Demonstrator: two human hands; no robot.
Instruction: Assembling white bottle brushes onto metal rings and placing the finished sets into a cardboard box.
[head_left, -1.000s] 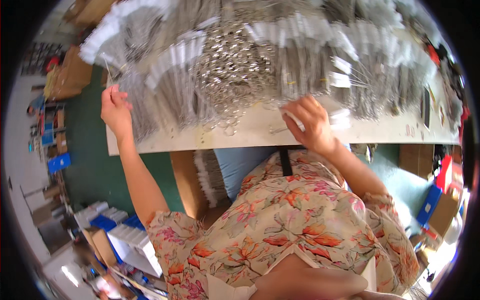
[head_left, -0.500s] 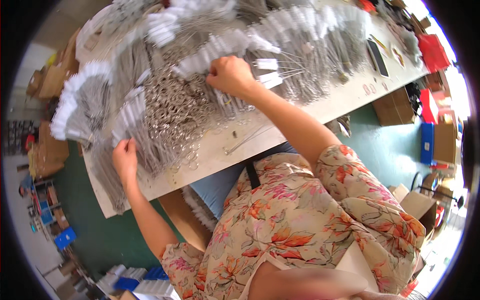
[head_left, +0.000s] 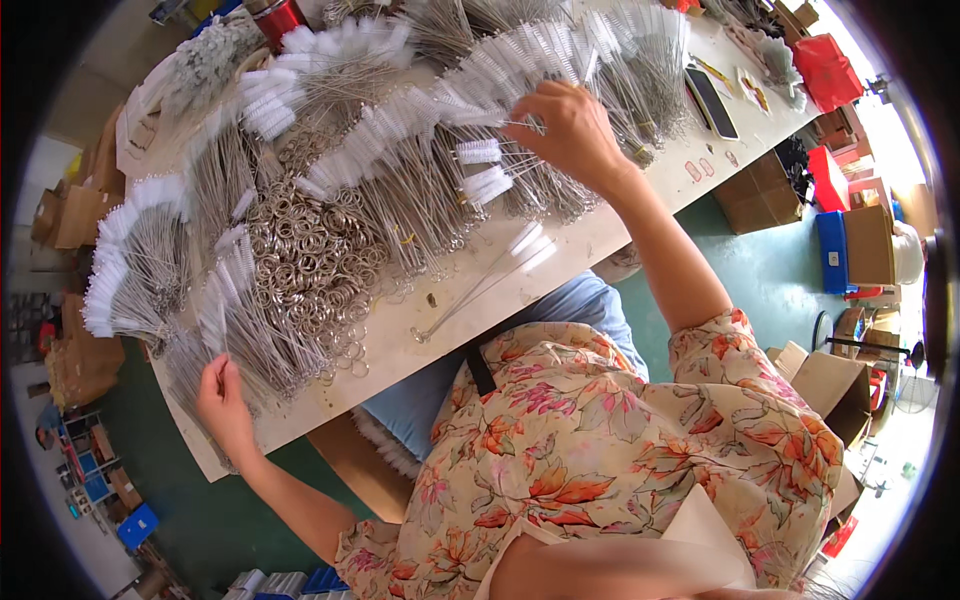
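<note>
Small wire brushes with white bristle heads and thin metal stems (head_left: 420, 190) lie fanned in bundles across the table. My right hand (head_left: 572, 130) is over the middle bundles, fingers bent and closed at the thin stem of a wire brush (head_left: 470, 116); its palm hides part of it. Left of it, two short white heads (head_left: 484, 180) lie across the bundle. My left hand (head_left: 226, 405) is at the near left, thumb and fingers drawn together beside brush stems; whatever they grip is hidden. Between the bundles spreads a heap of metal split rings (head_left: 305, 250).
A few loose brushes (head_left: 480, 285) lie near the front edge of the pale table (head_left: 400, 350). A dark phone (head_left: 710, 103) rests at the right end. A red can (head_left: 275, 18) stands at the back. Cardboard boxes (head_left: 755, 195) sit on the floor to the right.
My right hand has moved right, off the bundle beside the rings to the brushes farther right. My left hand has shifted slightly toward the near left edge. The whole view has shifted a little.
</note>
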